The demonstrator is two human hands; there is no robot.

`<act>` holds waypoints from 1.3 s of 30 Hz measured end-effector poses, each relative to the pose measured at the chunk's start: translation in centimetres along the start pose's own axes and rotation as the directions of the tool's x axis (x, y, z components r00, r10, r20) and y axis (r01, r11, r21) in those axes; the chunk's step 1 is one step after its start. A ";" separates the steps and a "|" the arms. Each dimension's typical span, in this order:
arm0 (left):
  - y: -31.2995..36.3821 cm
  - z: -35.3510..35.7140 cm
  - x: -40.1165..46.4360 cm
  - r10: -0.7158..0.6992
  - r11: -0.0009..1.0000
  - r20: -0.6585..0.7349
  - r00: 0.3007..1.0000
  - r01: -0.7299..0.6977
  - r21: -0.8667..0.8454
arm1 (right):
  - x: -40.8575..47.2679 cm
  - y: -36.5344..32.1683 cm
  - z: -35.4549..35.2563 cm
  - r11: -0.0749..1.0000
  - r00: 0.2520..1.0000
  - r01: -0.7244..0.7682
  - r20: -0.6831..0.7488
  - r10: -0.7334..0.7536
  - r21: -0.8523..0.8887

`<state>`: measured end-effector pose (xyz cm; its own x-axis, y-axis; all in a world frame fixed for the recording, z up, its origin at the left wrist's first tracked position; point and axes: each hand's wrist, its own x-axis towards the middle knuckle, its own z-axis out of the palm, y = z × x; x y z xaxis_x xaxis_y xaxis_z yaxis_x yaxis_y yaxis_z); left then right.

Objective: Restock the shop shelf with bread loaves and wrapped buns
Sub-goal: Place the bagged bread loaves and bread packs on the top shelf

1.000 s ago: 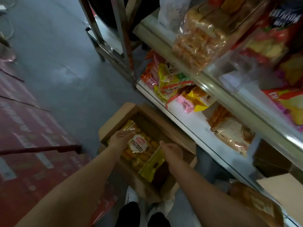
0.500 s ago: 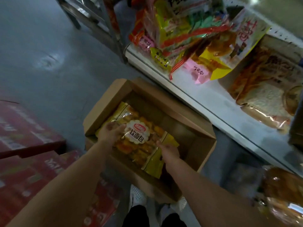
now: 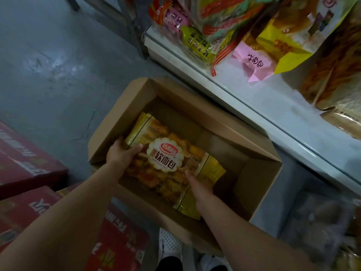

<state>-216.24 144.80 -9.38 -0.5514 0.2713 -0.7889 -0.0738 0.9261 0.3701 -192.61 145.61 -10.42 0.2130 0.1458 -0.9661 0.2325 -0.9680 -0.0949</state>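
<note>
A yellow bag of wrapped buns (image 3: 168, 165) with a round white label lies in an open cardboard box (image 3: 259, 184) on the floor. My left hand (image 3: 122, 154) grips the bag's upper left end, thumb over the top. My right hand (image 3: 199, 185) holds the bag's lower right end, fingers curled at its edge. The white shop shelf (image 3: 244, 98) runs along the right, just beyond the box, with several bread and bun packs (image 3: 205, 32) on it.
Red cartons (image 3: 29, 173) are stacked on the floor at the left. A metal rack leg (image 3: 130, 26) stands at the shelf's left end. My white shoes (image 3: 170, 245) are just below the box. Grey concrete floor (image 3: 48, 65) spreads to the upper left.
The view has dropped closer to the box. Both hands have closed further round the bag's two ends; the bag seems slightly raised.
</note>
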 end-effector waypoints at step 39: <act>5.2 -5.4 -18.5 0.030 0.921 -0.011 0.999 -0.032 -0.388 | -17.3 -7.0 -12.9 0.935 0.934 0.355 0.037 -0.355 0.006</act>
<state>-210.90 143.19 9.84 -0.5624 0.2965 -0.7719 -0.3725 0.7426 0.5566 -185.67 152.54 10.11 0.0810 0.4719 -0.8779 0.2877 -0.8544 -0.4327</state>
